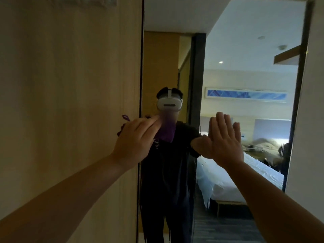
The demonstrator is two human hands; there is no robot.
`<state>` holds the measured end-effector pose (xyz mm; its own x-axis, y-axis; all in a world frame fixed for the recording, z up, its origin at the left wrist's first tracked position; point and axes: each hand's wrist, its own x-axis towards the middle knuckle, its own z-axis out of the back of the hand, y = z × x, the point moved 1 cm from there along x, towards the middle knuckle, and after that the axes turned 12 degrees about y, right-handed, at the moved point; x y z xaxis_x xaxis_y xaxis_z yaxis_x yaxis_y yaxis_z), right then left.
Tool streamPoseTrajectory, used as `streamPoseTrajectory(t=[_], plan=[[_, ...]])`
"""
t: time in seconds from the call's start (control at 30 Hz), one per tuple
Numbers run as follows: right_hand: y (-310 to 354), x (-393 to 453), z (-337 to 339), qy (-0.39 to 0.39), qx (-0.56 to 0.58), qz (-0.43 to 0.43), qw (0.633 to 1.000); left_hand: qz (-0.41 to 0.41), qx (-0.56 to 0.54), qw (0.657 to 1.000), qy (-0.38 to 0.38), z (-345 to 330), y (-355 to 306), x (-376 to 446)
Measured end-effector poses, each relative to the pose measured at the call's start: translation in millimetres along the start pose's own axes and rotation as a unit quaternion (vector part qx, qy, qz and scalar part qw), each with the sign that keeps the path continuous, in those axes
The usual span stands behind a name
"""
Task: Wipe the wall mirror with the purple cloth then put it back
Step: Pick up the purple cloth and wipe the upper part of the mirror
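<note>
Purple cloth (pixel 166 133) is bunched in the left hand (pixel 135 137), fingers (pixel 152 120) closed on it, pressed to the wall mirror (pixel 245 76) near its left edge. Right hand (pixel 222 139) lies flat, fingers spread, against the glass.

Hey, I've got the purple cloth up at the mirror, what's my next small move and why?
Probably sweep the purple cloth rightward across the mirror: the left hand holds it near the glass's left edge, and the open right hand is empty.
</note>
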<state>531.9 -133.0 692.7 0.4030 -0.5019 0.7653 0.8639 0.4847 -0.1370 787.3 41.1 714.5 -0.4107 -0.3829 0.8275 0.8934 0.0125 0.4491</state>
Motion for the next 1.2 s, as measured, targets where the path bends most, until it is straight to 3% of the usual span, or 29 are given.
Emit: streamPoseTrajectory(t=[0.23,0.43,0.57,0.93,1.2], plan=[[-6.9,7.3,-19.0,-0.024,0.009,-0.004,1.000,-0.006,0.048,0.998,-0.042,-15.6,33.7,92.5],[-10.1,10.5,-24.1,-0.045,0.008,0.011,0.999,0.007,0.081,0.996,0.028,-23.8,45.4,139.8],[-11.0,10.3,-26.5,-0.058,0.007,0.016,0.998,0.010,0.095,0.994,0.059,-47.2,21.4,99.2],[-9.4,9.4,-27.3,-0.099,0.026,0.029,0.994,-0.071,0.111,0.984,0.120,-122.5,-66.0,-118.1],[-6.6,4.7,-10.9,-0.028,0.028,0.019,0.999,-0.047,0.036,0.994,0.090,-124.3,-74.1,-127.1]])
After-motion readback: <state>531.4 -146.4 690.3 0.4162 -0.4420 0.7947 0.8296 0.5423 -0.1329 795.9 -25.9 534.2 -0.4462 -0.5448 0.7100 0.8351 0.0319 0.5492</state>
